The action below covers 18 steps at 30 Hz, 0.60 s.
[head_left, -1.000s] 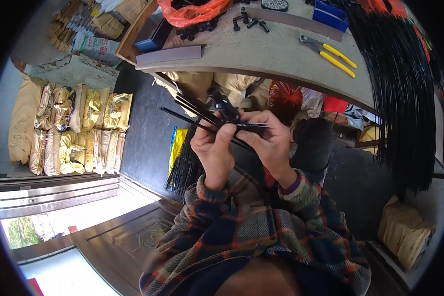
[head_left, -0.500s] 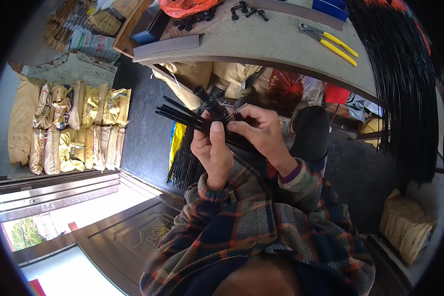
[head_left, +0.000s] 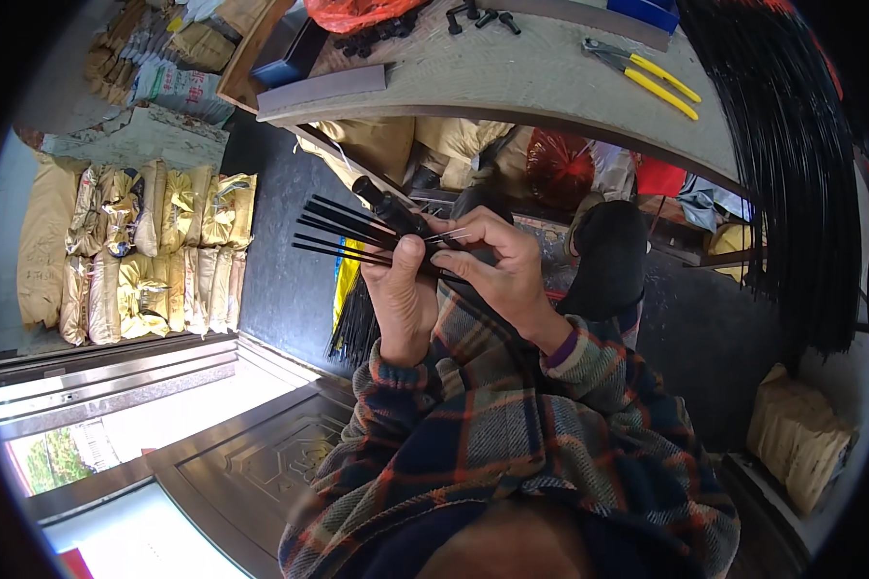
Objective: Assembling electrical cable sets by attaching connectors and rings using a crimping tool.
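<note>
My left hand [head_left: 401,301] is closed around a black tubular fitting [head_left: 390,208] and several thin black rods [head_left: 342,222], its thumb pressing on them from the near side. The rods fan out to the left past my fingers, and the fitting tilts up and away to the left. My right hand [head_left: 508,272] sits close against the left one, thumb and forefinger pinched together. Between the two hands show a few thin pale wires [head_left: 448,235], running to the right hand's fingertips. Exactly where the wires meet the fitting is hidden by my fingers.
Ahead stands a workbench [head_left: 541,82] with yellow-handled pliers [head_left: 647,77], small black fittings [head_left: 483,19] and a red plastic bag [head_left: 362,12]. Long black strands [head_left: 792,193] hang over its right side. Paper-wrapped packages [head_left: 164,256] lie at left; sacks [head_left: 454,145] sit under the bench.
Both hands have shifted slightly left and nearer me. The fitting leans further left, and the black rods have spread wider apart. The pale wires show more clearly between my hands.
</note>
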Motion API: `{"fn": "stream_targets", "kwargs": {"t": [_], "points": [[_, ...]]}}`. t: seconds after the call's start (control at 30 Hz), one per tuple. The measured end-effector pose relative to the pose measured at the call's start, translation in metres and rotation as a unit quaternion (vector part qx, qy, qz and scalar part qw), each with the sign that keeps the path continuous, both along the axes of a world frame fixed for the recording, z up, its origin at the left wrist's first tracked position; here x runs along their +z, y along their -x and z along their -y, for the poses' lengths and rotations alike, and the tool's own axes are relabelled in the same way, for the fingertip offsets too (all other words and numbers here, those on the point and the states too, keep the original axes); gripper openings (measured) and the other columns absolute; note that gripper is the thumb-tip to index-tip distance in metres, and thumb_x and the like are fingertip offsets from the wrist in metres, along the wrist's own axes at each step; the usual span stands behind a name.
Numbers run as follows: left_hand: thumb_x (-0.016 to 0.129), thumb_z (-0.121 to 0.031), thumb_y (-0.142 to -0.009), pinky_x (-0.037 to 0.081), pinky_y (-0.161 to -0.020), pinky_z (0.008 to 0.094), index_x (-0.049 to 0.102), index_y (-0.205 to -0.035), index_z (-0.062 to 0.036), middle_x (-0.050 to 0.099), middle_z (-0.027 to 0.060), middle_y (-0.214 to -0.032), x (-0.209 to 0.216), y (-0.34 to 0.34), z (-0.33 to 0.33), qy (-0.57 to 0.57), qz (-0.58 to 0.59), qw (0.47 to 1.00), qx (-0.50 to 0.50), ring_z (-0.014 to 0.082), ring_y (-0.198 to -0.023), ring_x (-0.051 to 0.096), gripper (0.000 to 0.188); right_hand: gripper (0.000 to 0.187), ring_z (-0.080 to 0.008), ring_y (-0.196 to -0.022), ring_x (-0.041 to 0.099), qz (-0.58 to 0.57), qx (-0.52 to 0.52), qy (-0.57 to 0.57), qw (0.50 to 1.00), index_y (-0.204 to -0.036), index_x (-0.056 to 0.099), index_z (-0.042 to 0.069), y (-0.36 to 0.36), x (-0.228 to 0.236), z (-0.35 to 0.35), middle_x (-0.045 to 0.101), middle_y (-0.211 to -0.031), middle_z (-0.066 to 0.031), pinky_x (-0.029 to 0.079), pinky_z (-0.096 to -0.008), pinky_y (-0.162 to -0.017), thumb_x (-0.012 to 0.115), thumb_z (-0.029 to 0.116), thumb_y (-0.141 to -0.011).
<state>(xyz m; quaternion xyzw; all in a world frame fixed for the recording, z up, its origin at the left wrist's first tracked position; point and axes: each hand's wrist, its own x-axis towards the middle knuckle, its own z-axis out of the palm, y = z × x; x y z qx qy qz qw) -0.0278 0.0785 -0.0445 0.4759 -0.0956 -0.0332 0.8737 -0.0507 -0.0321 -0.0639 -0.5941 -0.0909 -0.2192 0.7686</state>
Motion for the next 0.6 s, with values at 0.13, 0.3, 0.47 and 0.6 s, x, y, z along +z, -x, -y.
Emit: {"fn": "stream_targets", "kwargs": {"t": [0.13, 0.3, 0.47, 0.6], "points": [[0.065, -0.023, -0.081, 0.047, -0.081, 0.0352, 0.05, -0.104, 0.0027, 0.059, 0.0133, -0.092, -0.005, -0.001, 0.005, -0.005, -0.001, 1.0, 0.013, 0.0237, -0.087, 0.058, 0.038, 0.016, -0.009, -0.067, 0.054, -0.001, -0.051, 0.06, 0.997, -0.079, 0.06, -0.003, -0.001, -0.001, 0.005, 0.059, -0.076, -0.0058, 0.043, -0.0214, -0.06, 0.071, 0.005, -0.071], [0.066, -0.013, -0.078, 0.046, -0.082, 0.0338, 0.056, -0.102, 0.0058, 0.061, 0.0132, -0.096, -0.009, -0.001, 0.009, 0.008, 0.01, 0.997, 0.076, 0.0222, -0.088, 0.059, 0.032, 0.016, -0.0081, -0.069, 0.055, -0.085, 0.055, -0.025, 0.995, -0.081, 0.064, -0.004, -0.006, 0.001, 0.013, 0.061, -0.074, -0.0061, 0.044, -0.0214, -0.062, 0.072, 0.005, -0.071], [0.064, -0.013, -0.08, 0.045, -0.086, 0.0341, 0.055, -0.103, 0.007, 0.06, 0.0161, -0.1, -0.018, 0.001, 0.009, 0.005, 0.043, 0.996, 0.078, 0.0223, -0.092, 0.058, 0.032, 0.018, -0.0074, -0.071, 0.055, -0.086, 0.093, -0.054, 0.991, -0.083, 0.064, -0.005, -0.004, 0.003, 0.018, 0.062, -0.077, -0.0067, 0.044, -0.021, -0.062, 0.072, 0.006, -0.071], [0.062, -0.01, -0.08, 0.044, -0.088, 0.0347, 0.055, -0.103, 0.0074, 0.059, 0.0167, -0.103, -0.01, 0.007, 0.017, 0.038, 0.05, 0.996, 0.061, 0.022, -0.093, 0.058, 0.029, 0.017, -0.0072, -0.07, 0.054, -0.062, 0.055, 0.007, 0.997, -0.082, 0.064, -0.004, 0.001, 0.004, 0.018, 0.061, -0.075, -0.0065, 0.043, -0.0212, -0.059, 0.072, 0.006, -0.07]]}}
